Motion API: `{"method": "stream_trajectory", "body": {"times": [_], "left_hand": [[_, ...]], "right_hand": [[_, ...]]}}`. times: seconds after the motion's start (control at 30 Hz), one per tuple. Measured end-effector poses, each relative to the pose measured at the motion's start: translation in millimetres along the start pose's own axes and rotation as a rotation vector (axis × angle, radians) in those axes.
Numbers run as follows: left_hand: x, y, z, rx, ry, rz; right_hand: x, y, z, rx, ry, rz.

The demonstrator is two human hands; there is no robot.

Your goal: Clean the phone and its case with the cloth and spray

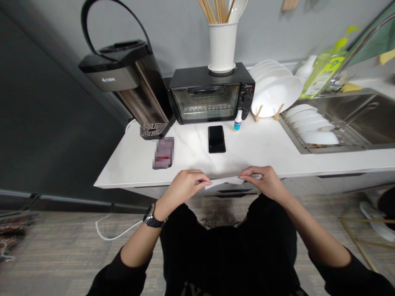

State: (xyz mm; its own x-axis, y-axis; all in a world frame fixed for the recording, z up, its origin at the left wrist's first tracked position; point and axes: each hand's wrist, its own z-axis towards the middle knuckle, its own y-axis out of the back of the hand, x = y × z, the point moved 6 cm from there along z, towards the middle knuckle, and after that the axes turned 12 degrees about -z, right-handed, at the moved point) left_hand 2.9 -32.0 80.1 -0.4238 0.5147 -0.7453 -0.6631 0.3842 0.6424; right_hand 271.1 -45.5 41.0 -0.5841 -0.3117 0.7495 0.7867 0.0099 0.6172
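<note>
A thin white strip, which looks like folded tissue or paper [224, 181], is stretched between my hands just off the counter's front edge. My left hand [189, 183], with a dark watch on its wrist, pinches one end. The other end is pinched in my right hand [266, 179]. Beyond the strip, a black phone [217, 139] lies flat on the white counter [191, 152]. Left of it is a blurred-out purplish item [163, 153]. A small white spray bottle with a blue label [237, 121] stands upright behind the phone, to the right.
A black toaster oven [206, 100] carries a white holder [222, 47] with chopsticks. Left stands a tall water dispenser [132, 82]. White plates [274, 92] lean in a rack at the right, near a sink [364, 119] holding bowls [311, 123] and a green soap bottle [324, 74] behind.
</note>
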Motion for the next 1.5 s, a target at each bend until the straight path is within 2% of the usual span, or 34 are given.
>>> {"method": "stream_trajectory", "body": {"times": [0.13, 0.23, 0.37, 0.43, 0.57, 0.67, 0.73, 0.87, 1.03, 1.13, 1.23, 1.33, 1.5], "left_hand": [[0.5, 3.3, 5.2, -0.028, -0.025, 0.028], [4.6, 11.7, 19.1, -0.084, -0.076, 0.052], [8.8, 28.1, 41.7, -0.179, -0.195, 0.175], [9.4, 29.2, 44.5, -0.198, -0.268, 0.29], [17.5, 7.2, 25.3, -0.175, -0.34, 0.448], [28.3, -17.6, 2.2, -0.139, -0.346, 0.458], [34.0, -27.0, -9.8, -0.168, -0.35, 0.438], [39.2, -31.3, -18.2, -0.215, -0.365, 0.417], [34.7, -31.2, -12.9, -0.166, -0.395, 0.371], [35.4, -25.4, -5.3, -0.213, -0.311, 0.279], [43.1, -16.5, 7.7, -0.315, -0.103, 0.289], [46.1, -18.4, 25.5, -0.23, -0.001, 0.359], [47.1, -19.0, 45.3, -0.113, 0.062, 0.239]], "right_hand": [[0.9, 2.0, 4.0, -0.013, 0.03, -0.036], [4.4, 7.9, 18.9, -0.075, 0.077, -0.097], [12.6, 19.7, 42.4, -0.217, 0.218, -0.19], [15.1, 21.5, 45.4, -0.262, 0.299, -0.241], [8.0, 5.0, 28.0, -0.182, 0.413, -0.342], [-3.4, -12.9, 6.5, -0.091, 0.45, -0.358], [-9.9, -19.6, -3.5, -0.083, 0.441, -0.341], [-14.6, -25.0, -10.1, -0.109, 0.406, -0.333], [-4.9, -35.0, -11.4, -0.079, 0.424, -0.411], [0.9, -37.9, -4.6, -0.091, 0.394, -0.391], [-4.1, -30.7, 14.5, -0.204, 0.232, -0.367], [-14.5, -28.8, 36.8, -0.214, 0.119, -0.449], [-24.7, -32.9, 52.7, -0.066, 0.122, -0.406]]}}
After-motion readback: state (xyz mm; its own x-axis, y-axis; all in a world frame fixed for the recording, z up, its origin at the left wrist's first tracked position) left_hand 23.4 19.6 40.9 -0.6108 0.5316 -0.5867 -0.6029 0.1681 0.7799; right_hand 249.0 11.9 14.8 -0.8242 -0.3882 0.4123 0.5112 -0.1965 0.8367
